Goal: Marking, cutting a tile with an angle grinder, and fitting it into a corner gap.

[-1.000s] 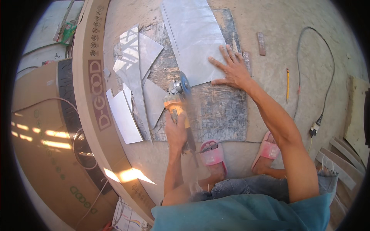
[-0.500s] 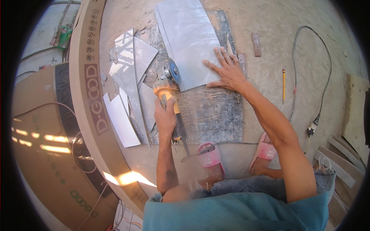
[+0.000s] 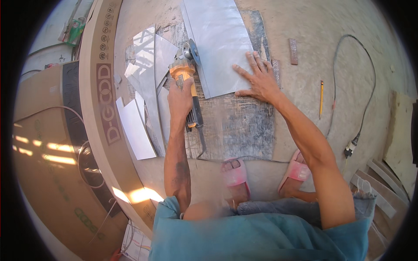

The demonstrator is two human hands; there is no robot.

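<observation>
My left hand (image 3: 180, 96) is wrapped around the body of a yellow and black angle grinder (image 3: 183, 70). Its cutting disc (image 3: 193, 51) stands upright at the left long edge of a grey tile (image 3: 222, 52); whether it touches cannot be made out. A thin line runs along the tile just inside that edge. My right hand (image 3: 260, 81) lies flat with spread fingers on the tile's near right corner. Under the tile is a worn, scored board (image 3: 244, 130). Broken tile offcuts (image 3: 146, 61) lie left of the grinder, and a white offcut (image 3: 136, 130) lies nearer to me.
Along the left stands a long cardboard box (image 3: 98, 56). On the floor at right are a yellow pencil (image 3: 321, 99), a reddish block (image 3: 293, 51) and a black cord (image 3: 370, 56) with a plug connection (image 3: 349, 148). Tile strips (image 3: 379, 191) lie at lower right. My feet wear pink sandals (image 3: 235, 176).
My left hand has pushed the grinder away from me along the tile's left edge, slightly leftward. My right hand stays on the tile's corner.
</observation>
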